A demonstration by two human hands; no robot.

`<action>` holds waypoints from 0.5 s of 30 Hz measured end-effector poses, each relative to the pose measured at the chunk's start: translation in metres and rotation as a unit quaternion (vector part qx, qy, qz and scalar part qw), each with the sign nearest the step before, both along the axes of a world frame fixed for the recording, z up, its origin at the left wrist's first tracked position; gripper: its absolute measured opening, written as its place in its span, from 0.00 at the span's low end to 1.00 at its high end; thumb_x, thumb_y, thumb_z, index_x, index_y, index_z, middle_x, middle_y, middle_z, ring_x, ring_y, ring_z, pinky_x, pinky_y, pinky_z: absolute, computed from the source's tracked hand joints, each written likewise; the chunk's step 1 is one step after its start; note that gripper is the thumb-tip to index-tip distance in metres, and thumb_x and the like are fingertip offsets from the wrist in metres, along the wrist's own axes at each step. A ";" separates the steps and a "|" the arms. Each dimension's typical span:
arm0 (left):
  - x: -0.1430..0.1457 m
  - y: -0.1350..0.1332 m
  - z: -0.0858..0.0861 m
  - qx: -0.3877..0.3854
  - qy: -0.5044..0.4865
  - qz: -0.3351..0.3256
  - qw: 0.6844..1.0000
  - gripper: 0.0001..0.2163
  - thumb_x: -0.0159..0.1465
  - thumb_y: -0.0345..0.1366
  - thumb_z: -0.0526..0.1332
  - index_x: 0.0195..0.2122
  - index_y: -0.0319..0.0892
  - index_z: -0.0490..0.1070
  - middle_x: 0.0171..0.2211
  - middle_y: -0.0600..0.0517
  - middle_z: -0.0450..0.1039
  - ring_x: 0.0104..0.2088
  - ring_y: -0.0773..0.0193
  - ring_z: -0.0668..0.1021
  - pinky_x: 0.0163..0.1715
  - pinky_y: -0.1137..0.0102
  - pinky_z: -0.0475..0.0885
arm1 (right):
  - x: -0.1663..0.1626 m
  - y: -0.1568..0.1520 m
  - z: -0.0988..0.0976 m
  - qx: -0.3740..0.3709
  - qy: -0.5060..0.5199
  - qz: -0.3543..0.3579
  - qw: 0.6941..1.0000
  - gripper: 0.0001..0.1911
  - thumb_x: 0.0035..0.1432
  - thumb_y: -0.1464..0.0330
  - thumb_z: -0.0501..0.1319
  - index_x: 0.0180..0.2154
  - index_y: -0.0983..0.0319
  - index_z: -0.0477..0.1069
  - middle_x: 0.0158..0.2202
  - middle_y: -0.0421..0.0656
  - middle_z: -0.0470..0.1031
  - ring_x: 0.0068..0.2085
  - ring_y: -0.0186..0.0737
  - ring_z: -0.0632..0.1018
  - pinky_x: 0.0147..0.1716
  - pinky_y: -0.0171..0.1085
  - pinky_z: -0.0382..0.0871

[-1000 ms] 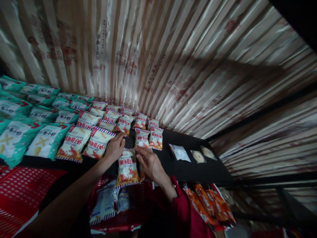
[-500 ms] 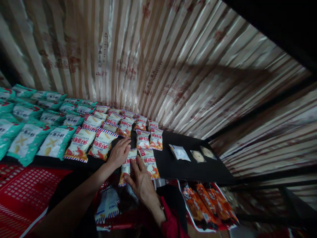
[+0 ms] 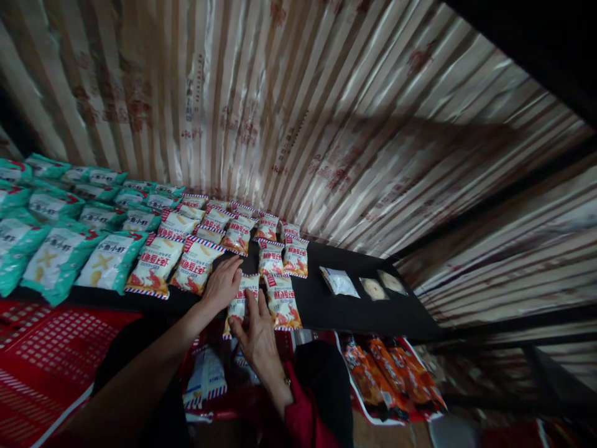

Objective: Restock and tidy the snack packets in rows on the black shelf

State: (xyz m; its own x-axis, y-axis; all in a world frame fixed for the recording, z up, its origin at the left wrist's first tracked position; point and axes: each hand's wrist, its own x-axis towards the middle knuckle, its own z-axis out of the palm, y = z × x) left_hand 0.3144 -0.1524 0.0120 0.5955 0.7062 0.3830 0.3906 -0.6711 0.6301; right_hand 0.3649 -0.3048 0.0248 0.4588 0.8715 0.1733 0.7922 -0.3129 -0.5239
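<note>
My left hand (image 3: 222, 285) rests with fingers stretched on the black shelf (image 3: 354, 311), touching the left edge of a cream-and-red snack packet (image 3: 239, 297). Fingers spread, my right hand (image 3: 254, 333) lies flat over the lower part of that same packet. Just to the right lies another such packet (image 3: 282, 301) near the shelf's front edge. More cream-and-red packets (image 3: 196, 264) lie in rows behind and to the left.
Green snack packets (image 3: 60, 249) fill the shelf's left end. Three small pale packets (image 3: 339, 283) lie at its right. A red basket (image 3: 56, 354) is at lower left; more packets (image 3: 205, 376) sit below my hands. Orange packets (image 3: 396, 376) hang lower right. A striped wall (image 3: 303, 124) stands behind.
A second packet has come to lie on the shelf to the right of the first. My right hand moved from its right side down onto the left packet; my left hand barely shifted.
</note>
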 end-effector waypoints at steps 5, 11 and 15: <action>0.000 -0.001 0.002 0.023 -0.037 -0.015 0.999 0.17 0.65 0.30 0.48 0.50 0.38 0.70 0.53 0.45 0.71 0.55 0.59 0.71 0.57 0.60 0.67 | 0.000 0.005 -0.008 0.045 0.035 -0.030 0.998 0.30 0.55 0.69 0.59 0.60 0.62 0.60 0.62 0.56 0.57 0.64 0.53 0.60 0.58 0.51 0.61; 0.001 -0.003 0.003 0.087 -0.103 -0.030 0.990 0.16 0.64 0.28 0.48 0.48 0.38 0.71 0.51 0.44 0.72 0.54 0.58 0.72 0.55 0.59 0.70 | 0.003 0.021 -0.019 0.132 0.044 -0.046 0.989 0.26 0.57 0.70 0.55 0.59 0.62 0.62 0.58 0.53 0.62 0.61 0.47 0.64 0.58 0.49 0.62; 0.000 -0.005 0.006 0.115 -0.102 -0.016 0.988 0.15 0.64 0.27 0.49 0.47 0.37 0.71 0.53 0.43 0.71 0.57 0.57 0.69 0.56 0.58 0.69 | 0.005 0.032 -0.022 0.178 0.044 -0.049 0.982 0.27 0.60 0.69 0.54 0.60 0.64 0.58 0.58 0.54 0.63 0.60 0.47 0.64 0.58 0.50 0.61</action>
State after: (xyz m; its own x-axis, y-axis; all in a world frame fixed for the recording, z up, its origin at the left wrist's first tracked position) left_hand 0.3143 -0.1574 0.0183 0.5093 0.5683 0.6463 0.2475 -0.8159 0.5225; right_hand 0.3703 -0.2731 0.0033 0.5645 0.7135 0.4150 0.7141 -0.1700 -0.6791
